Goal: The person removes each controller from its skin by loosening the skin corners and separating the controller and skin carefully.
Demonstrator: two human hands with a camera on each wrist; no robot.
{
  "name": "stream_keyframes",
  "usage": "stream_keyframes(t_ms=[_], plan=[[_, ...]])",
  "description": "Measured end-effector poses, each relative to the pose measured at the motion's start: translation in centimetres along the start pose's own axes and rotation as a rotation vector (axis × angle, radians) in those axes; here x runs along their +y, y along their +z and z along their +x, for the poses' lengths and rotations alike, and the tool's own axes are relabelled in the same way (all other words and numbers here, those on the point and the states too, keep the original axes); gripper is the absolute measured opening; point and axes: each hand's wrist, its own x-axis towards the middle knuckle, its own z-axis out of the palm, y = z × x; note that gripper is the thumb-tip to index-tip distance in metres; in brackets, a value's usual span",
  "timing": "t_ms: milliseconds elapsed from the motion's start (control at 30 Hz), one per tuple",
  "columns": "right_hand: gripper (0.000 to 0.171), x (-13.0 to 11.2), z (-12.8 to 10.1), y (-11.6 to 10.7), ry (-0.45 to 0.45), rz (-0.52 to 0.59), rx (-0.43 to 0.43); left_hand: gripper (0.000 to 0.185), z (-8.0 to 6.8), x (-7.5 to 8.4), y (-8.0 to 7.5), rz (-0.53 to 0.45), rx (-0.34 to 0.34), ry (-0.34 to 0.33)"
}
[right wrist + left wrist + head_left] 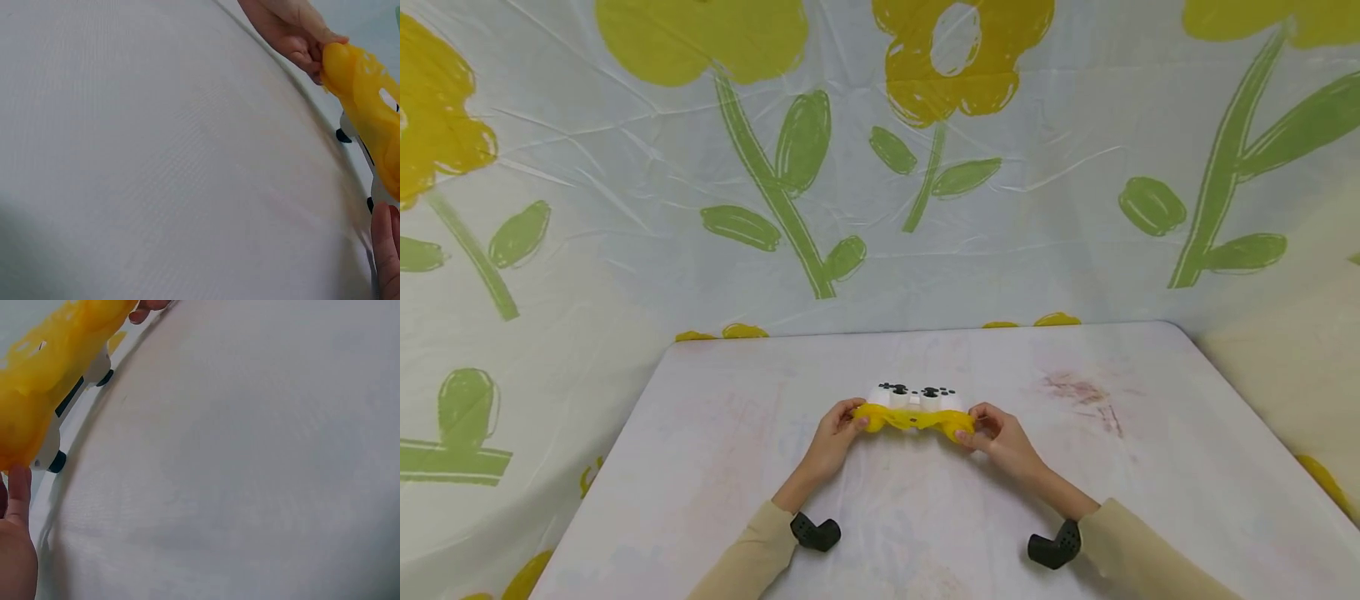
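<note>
Near the middle of the table, a white game controller (pixel 880 397) is held with its black-topped thumbsticks (pixel 930 392) and buttons showing. A soft, bright yellow cover (pixel 913 419) stretches over its near side and both grips. My left hand (pixel 832 438) pinches the covered left grip, thumb on the near side. At the opposite end, my right hand (pixel 1006 440) pinches the covered right grip between thumb and fingers. In the left wrist view the yellow cover (pixel 44 375) wraps the controller's upper side, while the thumbsticks point down. An opening in the cover (pixel 365 106) shows in the right wrist view.
The pale table (pixel 737 500) has a reddish smudge (pixel 1081 392) to the right. A white cloth with yellow flowers (pixel 955 50) and green leaves hangs behind and at the sides. Black wrist devices (pixel 817 534) sit at both beige cuffs.
</note>
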Motion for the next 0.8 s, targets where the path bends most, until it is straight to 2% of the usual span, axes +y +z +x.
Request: stream_keyframes(t_ms=[67, 200, 367, 500, 633, 800], plan=[[0.028, -0.1, 0.0, -0.1, 0.034, 0.013, 0.018, 0.039, 0.2, -0.9, 0.1, -0.014, 0.005, 0.005], [0.033, -0.7, 0.1, -0.3, 0.088, 0.099, 0.038, 0.046, 0.0, -0.6, 0.3, -0.023, 0.025, 0.018], [0.035, -0.7, 0.1, -0.2, 0.073, 0.122, 0.037, 0.051, -0.3, -0.5, 0.7, -0.029, 0.070, 0.015], [0.033, -0.3, 0.3, -0.1, 0.050, 0.114, 0.026, 0.044, -0.3, -0.3, 0.7, 0.001, 0.087, -0.010], [0.029, 0.2, 0.4, -0.4, -0.006, 0.080, 0.019, 0.037, -0.1, 0.1, 0.7, 0.071, 0.058, -0.032], [0.027, 0.1, 0.3, -0.6, -0.040, 0.065, -0.006, 0.030, 0.2, 0.2, 0.4, 0.109, -0.015, -0.042]])
